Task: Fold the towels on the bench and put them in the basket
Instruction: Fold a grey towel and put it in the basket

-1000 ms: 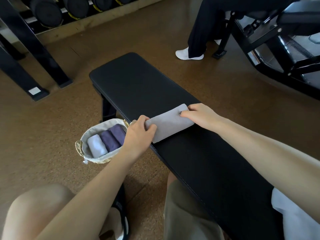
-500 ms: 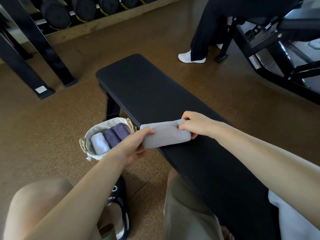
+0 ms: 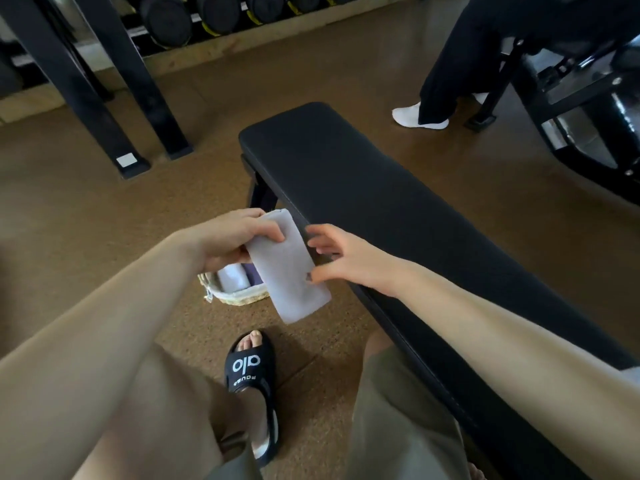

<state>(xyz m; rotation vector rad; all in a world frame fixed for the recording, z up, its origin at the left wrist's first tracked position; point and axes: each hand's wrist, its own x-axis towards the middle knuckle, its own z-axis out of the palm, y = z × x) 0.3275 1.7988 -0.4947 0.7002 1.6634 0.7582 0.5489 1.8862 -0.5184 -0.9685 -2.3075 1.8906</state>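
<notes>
Floor (image 3: 86,237) lay brown and bare on the left side of the bench (image 3: 398,209), with lots of room there. The bench was long and black, and its top was bare from the far round end down to the person's arms. Its near left edge ran right beside the person's right knee.

The left hand (image 3: 232,237) was closed on the top end of a folded grey towel (image 3: 287,271). Fingers were curled over the top and the thumb was tucked under. The towel hung off the bench, out past its left edge, with its low end pointing down at the floor. The right hand (image 3: 346,258) was half open with the fingers spread. Its thumb tip touched the right side of the towel, but it was not holding anything.

The basket (image 3: 239,296) sat on the floor under the towel and the left hand, close to the bench leg. Most of it was hidden by them. A white rolled towel (image 3: 232,277) and a bit of a purple towel (image 3: 254,275) showed inside it.

A foot in a black sandal (image 3: 251,375) stood on the floor near the basket. Black rack legs (image 3: 104,109) stood far off on the left, with dark weights (image 3: 173,15) behind them. Another person's leg and white shoe (image 3: 419,117) were past the far end of the bench, next to a black machine (image 3: 588,98).
</notes>
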